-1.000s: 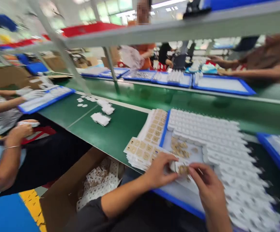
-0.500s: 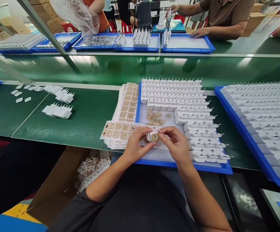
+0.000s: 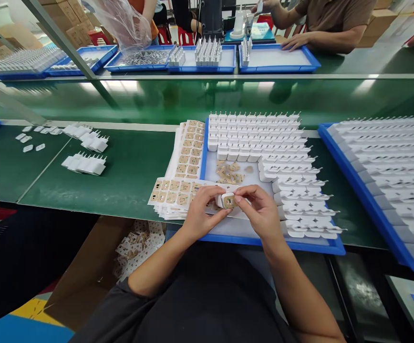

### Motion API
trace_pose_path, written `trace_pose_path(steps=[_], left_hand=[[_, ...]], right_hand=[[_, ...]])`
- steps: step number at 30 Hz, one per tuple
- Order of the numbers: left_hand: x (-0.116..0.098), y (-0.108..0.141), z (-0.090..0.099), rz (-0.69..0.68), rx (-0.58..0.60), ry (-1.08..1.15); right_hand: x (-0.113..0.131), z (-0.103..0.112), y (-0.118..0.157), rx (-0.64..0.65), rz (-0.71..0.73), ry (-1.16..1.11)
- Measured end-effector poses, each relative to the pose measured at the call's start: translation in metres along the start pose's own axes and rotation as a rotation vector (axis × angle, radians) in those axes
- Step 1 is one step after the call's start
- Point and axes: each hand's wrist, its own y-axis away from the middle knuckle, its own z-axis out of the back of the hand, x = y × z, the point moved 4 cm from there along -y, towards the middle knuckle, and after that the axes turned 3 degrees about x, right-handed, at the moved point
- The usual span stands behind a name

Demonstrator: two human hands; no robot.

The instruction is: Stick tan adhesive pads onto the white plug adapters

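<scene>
A small white power adapter (image 3: pixel 221 201) is pinched in my left hand (image 3: pixel 202 213), thumb below and fingers above. On its upturned face lies a tan sticker (image 3: pixel 229 201). My right hand (image 3: pixel 259 213) is closed at the right edge of that face, thumb and forefinger on the sticker's border. Whether the sticker lies fully flat there, I cannot tell. Under and left of my hands is a stack of sticker sheets (image 3: pixel 171 192), with another stack (image 3: pixel 190 151) behind. Loose tan pieces (image 3: pixel 230 173) lie in the blue tray (image 3: pixel 253 240), beside rows of white adapters (image 3: pixel 257 138).
Another blue tray of adapters (image 3: pixel 382 190) stands at the right. Loose adapters (image 3: pixel 84 163) and small white covers (image 3: pixel 28 148) lie on the left of the green bench. A cardboard box (image 3: pixel 81 267) with used sheets sits below. Across the belt, a co-worker's hand (image 3: pixel 295 42) rests by a tray.
My hands and the adapter stay almost in place. The view has shifted slightly. Across the belt, the co-worker's other hand has risen with a white object.
</scene>
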Motion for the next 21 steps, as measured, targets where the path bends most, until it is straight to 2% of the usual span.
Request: trace_pose_path(steps=[11, 21], left_hand=[[0.000, 0.000, 0.000, 0.002, 0.003, -0.026], [-0.001, 0.000, 0.000, -0.017, 0.009, -0.014]], right_hand=[[0.000, -0.002, 0.001, -0.004, 0.005, 0.031], [0.011, -0.005, 0.003, -0.052, 0.105, 0.219]])
